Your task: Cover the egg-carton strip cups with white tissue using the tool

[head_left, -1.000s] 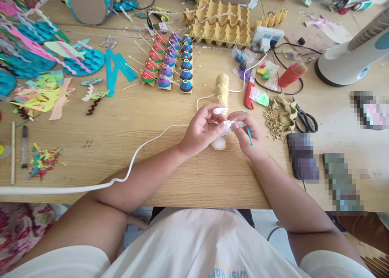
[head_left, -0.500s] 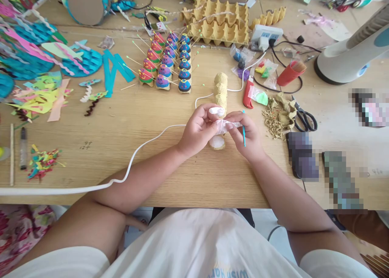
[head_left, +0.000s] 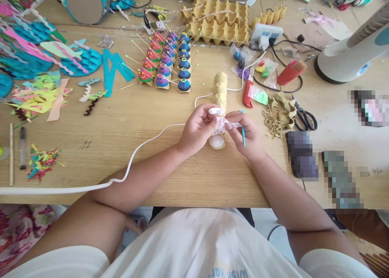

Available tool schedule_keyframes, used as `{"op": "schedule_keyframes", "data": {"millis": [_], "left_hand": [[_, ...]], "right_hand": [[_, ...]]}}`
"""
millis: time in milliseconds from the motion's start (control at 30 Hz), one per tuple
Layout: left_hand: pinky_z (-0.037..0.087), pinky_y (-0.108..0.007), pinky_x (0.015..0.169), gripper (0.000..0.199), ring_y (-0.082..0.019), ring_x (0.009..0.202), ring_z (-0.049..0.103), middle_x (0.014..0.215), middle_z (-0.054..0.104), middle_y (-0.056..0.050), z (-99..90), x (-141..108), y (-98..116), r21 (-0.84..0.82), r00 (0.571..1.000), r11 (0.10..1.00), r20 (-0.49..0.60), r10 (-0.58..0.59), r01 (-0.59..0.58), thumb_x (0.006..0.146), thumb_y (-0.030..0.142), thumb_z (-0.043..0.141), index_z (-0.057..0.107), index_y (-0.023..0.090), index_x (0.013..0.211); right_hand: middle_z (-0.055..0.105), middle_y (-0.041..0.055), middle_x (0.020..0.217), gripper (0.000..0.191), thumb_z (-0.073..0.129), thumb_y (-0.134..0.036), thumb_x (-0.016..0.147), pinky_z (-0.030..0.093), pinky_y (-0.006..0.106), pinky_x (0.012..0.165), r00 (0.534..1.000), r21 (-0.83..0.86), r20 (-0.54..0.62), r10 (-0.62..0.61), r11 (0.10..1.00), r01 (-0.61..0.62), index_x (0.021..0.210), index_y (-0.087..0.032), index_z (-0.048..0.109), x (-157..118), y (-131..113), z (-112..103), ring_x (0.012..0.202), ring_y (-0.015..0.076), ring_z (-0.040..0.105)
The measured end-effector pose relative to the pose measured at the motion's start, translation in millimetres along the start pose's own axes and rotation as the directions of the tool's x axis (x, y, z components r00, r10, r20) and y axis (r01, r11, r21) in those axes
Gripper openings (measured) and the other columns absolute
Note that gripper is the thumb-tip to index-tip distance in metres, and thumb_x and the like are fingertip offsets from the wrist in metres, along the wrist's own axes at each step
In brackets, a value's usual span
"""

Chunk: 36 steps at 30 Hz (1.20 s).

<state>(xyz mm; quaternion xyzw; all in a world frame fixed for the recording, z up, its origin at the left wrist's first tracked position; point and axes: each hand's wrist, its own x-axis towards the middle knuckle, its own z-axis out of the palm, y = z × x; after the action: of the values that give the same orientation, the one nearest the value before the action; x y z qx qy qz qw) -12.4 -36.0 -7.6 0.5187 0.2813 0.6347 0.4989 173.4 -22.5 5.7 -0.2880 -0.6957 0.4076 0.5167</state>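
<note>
Above the table's front half, my left hand [head_left: 196,130] pinches a crumpled clear plastic wrapper [head_left: 219,126] between thumb and fingers. A smooth white lump [head_left: 215,111], which looks like soft clay, rests at the same hand's fingertips. My right hand [head_left: 248,134] is closed, its thumb and forefinger gripping the wrapper's right end. A thin blue stick tool [head_left: 243,136] stands out from between its fingers. Beneath both hands lies a yellow egg-carton strip [head_left: 221,85], partly hidden by them. Its near end [head_left: 216,142] shows a white surface.
Painted egg-carton strips [head_left: 164,69] with pins stand beyond my left hand. To the right are a red cutter [head_left: 248,93], black scissors [head_left: 305,118], a red cup of sticks [head_left: 290,72] and a white appliance [head_left: 343,55]. A white cable [head_left: 133,152] crosses my left arm.
The wrapper between my hands has shifted slightly and looks more bunched. Both hands keep nearly the same place and grip.
</note>
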Motion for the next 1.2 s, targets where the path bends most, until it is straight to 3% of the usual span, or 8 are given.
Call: {"op": "schedule_keyframes", "data": {"millis": [233,400,633,900,1200], "left_hand": [[0.065,-0.025,0.094,0.043,-0.012,0.102,0.075,0.111,0.076,0.000,0.5,-3,-3,-0.040,0.999,0.999,0.037,-0.022,0.024,0.100,0.049,0.091,0.070,0.030,0.131],[0.066,-0.028,0.098,0.046,-0.015,0.111,0.077,0.117,0.077,-0.002,3.5,-3,0,-0.034,0.997,0.999,0.077,0.000,0.002,0.098,0.049,0.093,0.069,0.030,0.133],[0.065,-0.028,0.094,0.041,-0.015,0.107,0.079,0.116,0.081,-0.004,1.9,-1,1,0.061,1.000,0.998,-0.002,-0.014,0.014,0.104,0.056,0.085,0.070,0.026,0.126],[0.067,-0.030,0.101,0.051,-0.016,0.112,0.079,0.118,0.081,-0.002,1.9,-2,-5,-0.024,0.996,0.999,0.079,-0.028,0.030,0.097,0.053,0.093,0.069,0.031,0.135],[0.067,-0.027,0.098,0.043,-0.014,0.109,0.079,0.118,0.081,-0.002,0.7,0,-1,-0.040,0.996,0.997,0.067,-0.059,0.062,0.098,0.051,0.092,0.072,0.028,0.128]], "right_hand": [[0.078,0.0023,0.104,0.022,0.081,-0.050,0.106,0.061,0.038,0.092,0.994,0.051,-0.099,0.043,0.998,-0.038,0.101,-0.029,0.077,-3,3,4,0.098,0.0178,0.073],[0.077,0.0001,0.105,0.032,0.086,-0.061,0.100,0.058,0.033,0.082,0.974,0.144,-0.173,0.144,0.982,-0.120,0.102,-0.030,0.076,-4,11,4,0.089,0.0151,0.070],[0.076,0.0013,0.105,0.028,0.085,-0.057,0.102,0.060,0.038,0.092,0.985,0.088,-0.139,0.104,0.992,-0.092,0.100,-0.030,0.076,-3,6,4,0.094,0.0173,0.071],[0.075,-0.0012,0.104,0.034,0.090,-0.061,0.095,0.058,0.035,0.084,0.961,0.242,-0.178,0.211,0.956,-0.165,0.101,-0.031,0.074,-4,12,4,0.086,0.0147,0.067],[0.075,-0.0010,0.105,0.031,0.089,-0.058,0.098,0.056,0.034,0.084,0.970,0.210,-0.178,0.163,0.970,-0.125,0.102,-0.030,0.076,-5,13,5,0.087,0.0142,0.067]]}}
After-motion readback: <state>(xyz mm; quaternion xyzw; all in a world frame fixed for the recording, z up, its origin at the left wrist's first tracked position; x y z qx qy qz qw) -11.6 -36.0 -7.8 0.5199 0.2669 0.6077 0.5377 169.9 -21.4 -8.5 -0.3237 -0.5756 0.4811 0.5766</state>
